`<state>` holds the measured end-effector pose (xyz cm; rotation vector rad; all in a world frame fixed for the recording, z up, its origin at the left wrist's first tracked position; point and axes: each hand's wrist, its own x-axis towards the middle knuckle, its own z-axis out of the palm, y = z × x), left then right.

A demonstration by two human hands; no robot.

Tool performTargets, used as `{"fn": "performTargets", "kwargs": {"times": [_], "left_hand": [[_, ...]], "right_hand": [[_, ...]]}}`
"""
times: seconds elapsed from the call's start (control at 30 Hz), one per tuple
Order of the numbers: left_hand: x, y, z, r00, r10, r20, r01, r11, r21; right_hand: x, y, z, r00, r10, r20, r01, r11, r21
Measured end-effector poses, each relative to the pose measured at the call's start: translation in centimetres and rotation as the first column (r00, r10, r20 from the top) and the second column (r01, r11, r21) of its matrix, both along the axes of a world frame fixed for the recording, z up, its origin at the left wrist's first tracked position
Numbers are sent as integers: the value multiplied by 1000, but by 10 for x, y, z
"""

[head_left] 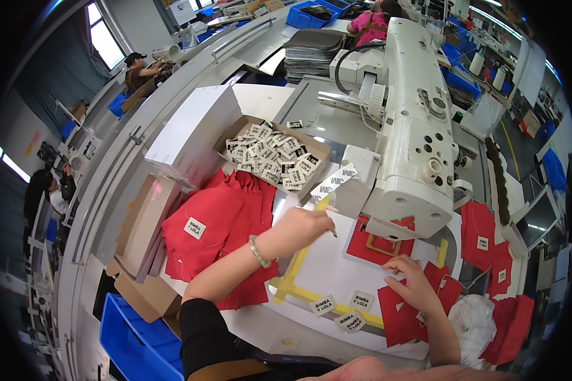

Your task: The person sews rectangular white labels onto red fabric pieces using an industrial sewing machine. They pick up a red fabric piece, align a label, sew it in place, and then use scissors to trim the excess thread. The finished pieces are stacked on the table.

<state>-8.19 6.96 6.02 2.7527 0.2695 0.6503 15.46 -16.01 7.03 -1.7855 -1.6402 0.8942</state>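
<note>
My left hand [295,232] hovers over the white work plate [321,270], left of the sewing machine head [410,190]. Its fingers are curled closed, and a small dark tip pokes out by them; what it belongs to is hidden. My right hand [414,284] is near the machine's clamp frame [382,245], fingers apart and bent, over red fabric pieces [393,317]. Under the clamp lies a red fabric panel [360,246]. Several pale square labels with dark print [362,300] rest on the plate's near edge, beside yellow tape [286,284].
Left of the plate is a pile of red fabric [200,206], one piece bearing a label. Behind it stands an open cardboard box [324,152] full of labels. A blue bin [130,346] sits low at left. More red pieces [476,235] lie right of the machine.
</note>
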Motion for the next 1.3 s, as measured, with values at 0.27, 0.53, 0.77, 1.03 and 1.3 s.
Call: {"fn": "performTargets", "kwargs": {"times": [0.27,0.53,0.77,1.03,1.3], "left_hand": [[-25,112,-8,831,470,-298,-529,834,-159],[-2,154,-60,837,537,-105,-528,843,107],[19,154,-45,848,433,-305,-498,847,-185],[4,143,-34,844,515,-147,-531,767,-360],[-11,34,24,974,227,-12,-117,455,-883]], "right_hand": [[-4,-5,-10,995,53,-90,-54,998,-14],[-9,-3,-7,992,93,-86,-94,996,-8],[-9,-7,-5,988,107,-109,-109,994,-11],[-11,5,1,978,163,-130,-165,986,-6],[-18,9,-10,914,-94,-395,37,988,-150]]}}
